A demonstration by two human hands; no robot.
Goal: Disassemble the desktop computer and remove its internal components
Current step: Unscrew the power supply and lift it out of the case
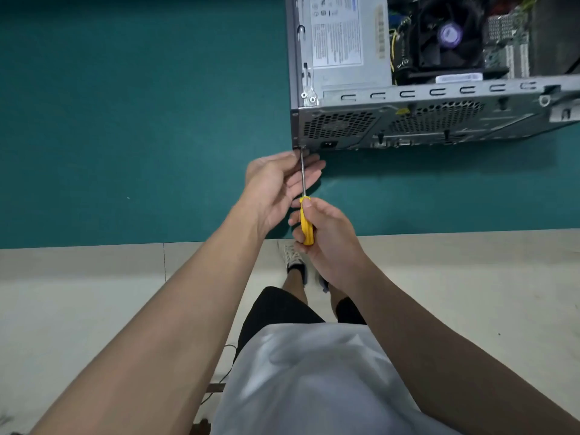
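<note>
Case (439, 120): on mat (125, 120), rear panel toward person.
Screwdriver (306, 222): axis straight ahead, tip at panel's left corner.
Right hand (329, 243): wraps handle.
Left hand (276, 183): fingers (314, 172) loosely spread along shaft; contact unclear.

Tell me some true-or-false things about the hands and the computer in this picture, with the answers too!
1. The right hand grips a yellow-handled screwdriver. True.
2. The computer case is closed up. False: it is open, and a fan shows inside.
3. The left hand lies open beside the screwdriver's shaft. True.
4. The screwdriver's tip pokes the fan. False: it meets a rear corner of the case.
5. The case sits on a teal table. True.
</note>
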